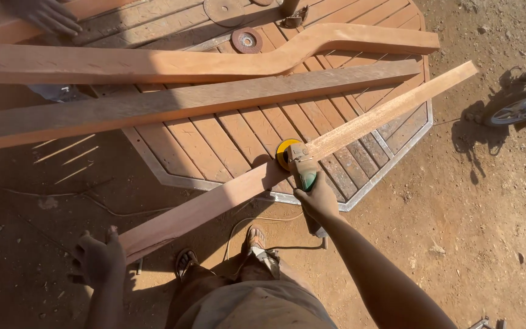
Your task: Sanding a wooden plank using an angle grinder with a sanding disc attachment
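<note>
**Grinder held on a long plank**

Head view: A grinder (302, 172) with a green body is gripped in the right hand (319, 198), the fingers being closed round its body. Its yellow disc (285, 152) is set just beyond the knuckles, against the top face of a plank (312, 148). A cord (254, 222) is seen trailing from behind the grip toward the person's feet.

The plank is laid slantwise, its far end well beyond the grinder to the upper right, its near end down to the left. That near end is steadied by the left hand (95, 258), which is pressed against the end with thumb raised (whether the fingers are wrapped round the wood cannot be told, as they are in shadow).

The plank's middle is borne on a slatted tabletop (226, 143) with a pale rim, lying just beyond the right hand. Farther past the grip, two more pieces are laid across the tabletop: a straight beam (184, 103) and, behind it, a curved beam (171, 61). A loose sanding disc (246, 41) is seen on the slats beyond the curved beam.

At the upper left corner, well apart from both grips, another person's hand (47, 15) is rested on wood. A wheel (518, 106) is seen at the right edge, on bare earth.
</note>
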